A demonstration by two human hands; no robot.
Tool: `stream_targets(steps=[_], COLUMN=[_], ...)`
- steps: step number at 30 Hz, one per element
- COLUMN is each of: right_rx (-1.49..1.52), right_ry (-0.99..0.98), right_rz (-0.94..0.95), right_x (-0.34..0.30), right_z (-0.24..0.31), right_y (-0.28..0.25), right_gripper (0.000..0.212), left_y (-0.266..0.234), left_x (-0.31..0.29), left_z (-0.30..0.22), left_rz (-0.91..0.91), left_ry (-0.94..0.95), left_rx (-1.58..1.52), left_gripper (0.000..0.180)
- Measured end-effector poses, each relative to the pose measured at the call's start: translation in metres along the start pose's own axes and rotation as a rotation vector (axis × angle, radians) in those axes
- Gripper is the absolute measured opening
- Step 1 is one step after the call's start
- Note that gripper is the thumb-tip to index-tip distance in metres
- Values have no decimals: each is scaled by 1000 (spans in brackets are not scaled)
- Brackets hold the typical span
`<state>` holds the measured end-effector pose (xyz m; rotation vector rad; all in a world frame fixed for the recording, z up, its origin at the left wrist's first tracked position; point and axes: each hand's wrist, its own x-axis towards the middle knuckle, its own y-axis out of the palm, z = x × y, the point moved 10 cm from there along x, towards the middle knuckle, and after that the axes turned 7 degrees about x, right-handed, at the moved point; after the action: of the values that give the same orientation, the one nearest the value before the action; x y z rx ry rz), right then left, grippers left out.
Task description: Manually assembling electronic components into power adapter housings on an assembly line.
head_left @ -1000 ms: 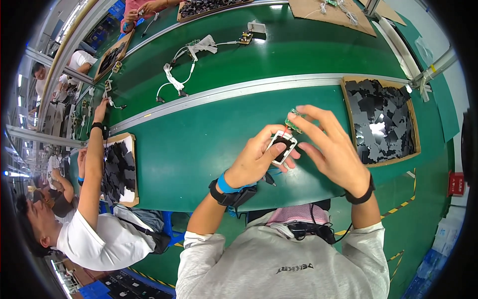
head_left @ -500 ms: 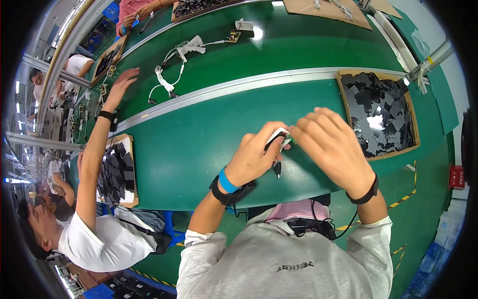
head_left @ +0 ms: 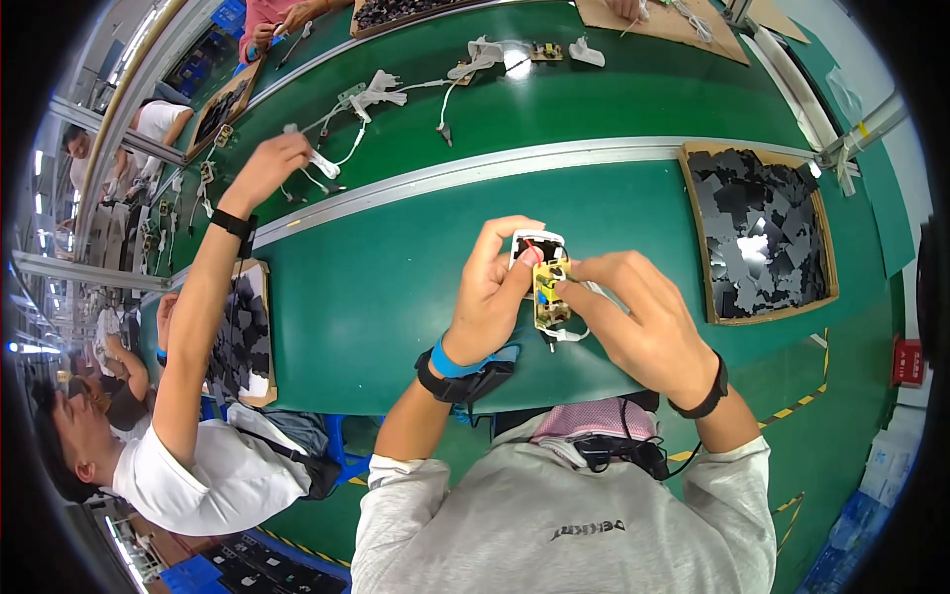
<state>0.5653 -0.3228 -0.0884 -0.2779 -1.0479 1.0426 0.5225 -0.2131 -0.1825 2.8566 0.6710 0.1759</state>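
Note:
My left hand (head_left: 490, 307) is closed around a white plastic housing (head_left: 535, 236) with a dark inside, held above the green table in front of me. A yellowish circuit board (head_left: 552, 315) with small components lies against the housing's near end, its parts facing up. My right hand (head_left: 633, 312) pinches the board's right side with thumb and fingers. A short red wire (head_left: 529, 245) shows by my left thumb. From the board's near end a white cable (head_left: 569, 337) bends toward my right hand. How far the board sits inside the housing is hidden by my fingers.
Right of my hands stands a shallow cardboard tray (head_left: 831, 267) of black sheet pieces; a similar tray (head_left: 265, 337) lies left. Past a metal rail (head_left: 435, 179), white cables (head_left: 376, 97) and boards rest on a green surface. A co-worker's hand (head_left: 267, 168) reaches over from the left.
My right hand has come down and left onto the circuit board, which now faces up in view. The co-worker's hand moved right to the cables. Another board and white housing appeared farther right beyond the rail.

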Motion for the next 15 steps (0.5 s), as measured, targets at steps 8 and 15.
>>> stream_targets(steps=[8, 15], right_rx=[19, -48], right_ry=[27, -26], right_rz=[-101, -145], right_x=[4, 10], right_z=[-2, 0], right_y=[-5, -5], right_gripper=[48, 51], left_y=[5, 20], left_x=[-2, -7], left_z=[8, 10], left_rz=[36, 115], left_ry=[-53, -126], left_rx=[-27, -201], left_gripper=[32, 53])
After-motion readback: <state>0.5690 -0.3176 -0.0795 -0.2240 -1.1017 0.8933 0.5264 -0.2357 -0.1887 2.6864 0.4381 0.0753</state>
